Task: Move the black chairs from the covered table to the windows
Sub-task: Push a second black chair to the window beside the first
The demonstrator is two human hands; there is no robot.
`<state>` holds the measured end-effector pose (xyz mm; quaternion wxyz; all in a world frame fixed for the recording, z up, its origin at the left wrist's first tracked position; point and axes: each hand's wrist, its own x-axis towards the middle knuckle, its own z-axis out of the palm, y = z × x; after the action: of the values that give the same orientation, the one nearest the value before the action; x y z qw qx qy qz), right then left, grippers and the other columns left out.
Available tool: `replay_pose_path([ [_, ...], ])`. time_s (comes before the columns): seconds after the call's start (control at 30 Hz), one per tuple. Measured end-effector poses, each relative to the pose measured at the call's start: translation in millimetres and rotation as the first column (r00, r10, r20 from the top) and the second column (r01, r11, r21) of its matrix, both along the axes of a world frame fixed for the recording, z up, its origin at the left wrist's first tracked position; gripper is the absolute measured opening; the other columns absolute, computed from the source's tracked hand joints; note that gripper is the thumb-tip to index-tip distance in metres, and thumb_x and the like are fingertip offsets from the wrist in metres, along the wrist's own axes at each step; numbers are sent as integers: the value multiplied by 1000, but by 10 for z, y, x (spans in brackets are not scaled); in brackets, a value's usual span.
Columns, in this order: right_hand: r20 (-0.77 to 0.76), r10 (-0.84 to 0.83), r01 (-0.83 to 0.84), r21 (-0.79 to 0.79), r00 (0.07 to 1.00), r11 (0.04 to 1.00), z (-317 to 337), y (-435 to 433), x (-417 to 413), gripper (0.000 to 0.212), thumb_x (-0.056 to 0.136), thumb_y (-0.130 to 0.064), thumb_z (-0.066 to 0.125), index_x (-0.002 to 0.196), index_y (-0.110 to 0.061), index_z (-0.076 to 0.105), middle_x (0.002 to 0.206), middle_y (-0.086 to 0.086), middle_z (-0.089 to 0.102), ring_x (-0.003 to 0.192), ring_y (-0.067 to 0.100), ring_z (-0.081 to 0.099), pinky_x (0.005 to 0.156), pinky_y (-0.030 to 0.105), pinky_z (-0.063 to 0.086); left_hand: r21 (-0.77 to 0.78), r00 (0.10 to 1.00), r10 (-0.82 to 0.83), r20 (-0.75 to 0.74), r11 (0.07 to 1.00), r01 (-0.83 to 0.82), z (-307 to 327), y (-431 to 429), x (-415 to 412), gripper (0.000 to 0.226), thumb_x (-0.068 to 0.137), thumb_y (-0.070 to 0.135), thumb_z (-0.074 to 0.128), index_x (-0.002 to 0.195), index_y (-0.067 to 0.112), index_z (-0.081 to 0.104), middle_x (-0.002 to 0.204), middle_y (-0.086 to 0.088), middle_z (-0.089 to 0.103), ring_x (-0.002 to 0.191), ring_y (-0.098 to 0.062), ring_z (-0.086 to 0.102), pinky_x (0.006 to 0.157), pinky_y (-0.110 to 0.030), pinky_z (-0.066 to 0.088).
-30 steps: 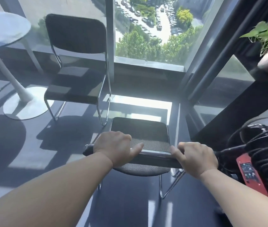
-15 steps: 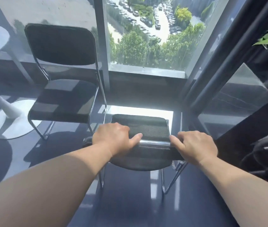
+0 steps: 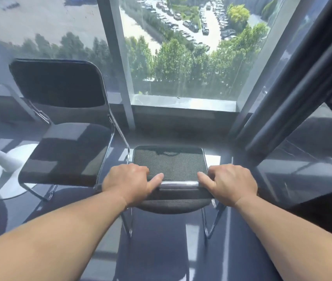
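I hold a black mesh chair by the top of its backrest, seen from above, its seat pointing toward the window. My left hand grips the left end of the backrest's chrome bar and my right hand grips the right end. Its chrome legs show below the seat, over the dark floor. A second black chair stands to the left, its back against the window and its seat facing me.
A white round table's pedestal base sits at far left. A dark curtain hangs at right beside a dark ledge. The window sill runs just beyond the held chair.
The held chair and I have moved closer to the window, alongside the standing chair. The view has swung right, so the white table is nearly out of frame. The plant and cables are gone.
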<state>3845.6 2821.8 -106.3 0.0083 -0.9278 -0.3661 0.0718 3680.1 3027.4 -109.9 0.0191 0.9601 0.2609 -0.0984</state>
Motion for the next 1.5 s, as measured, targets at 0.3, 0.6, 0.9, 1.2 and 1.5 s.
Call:
replay_pose_path([
  [0.3, 15, 26, -25, -23, 1000, 999, 24, 394, 607, 61, 88, -75, 24, 68, -27, 57, 75, -5, 60, 75, 24, 49, 66, 34, 41, 14, 1000, -2, -15, 1000, 2, 46, 345, 547, 68, 90, 76, 17, 85, 25, 62, 92, 3, 68, 95, -24, 63, 74, -36, 44],
  [0.6, -45, -40, 37, -59, 998, 998, 70, 827, 1048, 56, 87, -74, 32, 73, -28, 61, 73, -5, 54, 78, 23, 47, 67, 34, 37, -13, 1000, -25, -12, 1000, 24, 93, 781, 1048, 59, 92, 73, 21, 74, 24, 48, 90, -1, 65, 90, -26, 60, 71, -35, 39],
  [0.9, -247, -89, 33, -222, 965, 975, 218, 1017, 1206, 54, 86, -77, 29, 94, -42, 69, 87, -7, 60, 85, 24, 51, 73, 36, 43, -123, 1000, 21, -15, 992, -23, 27, 951, 1156, 62, 86, 80, 21, 69, 25, 42, 85, 5, 55, 87, -23, 53, 76, -34, 44],
  [1.2, -488, -115, -67, -339, 865, 939, 376, 992, 1233, 65, 85, -87, 17, 120, -56, 61, 123, -16, 66, 115, 14, 58, 92, 35, 41, -140, 1000, -12, -25, 990, 8, 73, 987, 1157, 72, 82, 87, 21, 79, 25, 58, 82, 7, 59, 88, -22, 59, 76, -34, 48],
  [1.5, -506, -155, -27, -333, 849, 943, 392, 1037, 1210, 72, 89, -84, 13, 132, -48, 58, 134, -14, 61, 129, 17, 51, 96, 37, 40, -86, 989, -134, -60, 988, 128, 147, 1244, 1458, 69, 84, 87, 23, 79, 29, 61, 82, 7, 57, 83, -21, 51, 70, -34, 39],
])
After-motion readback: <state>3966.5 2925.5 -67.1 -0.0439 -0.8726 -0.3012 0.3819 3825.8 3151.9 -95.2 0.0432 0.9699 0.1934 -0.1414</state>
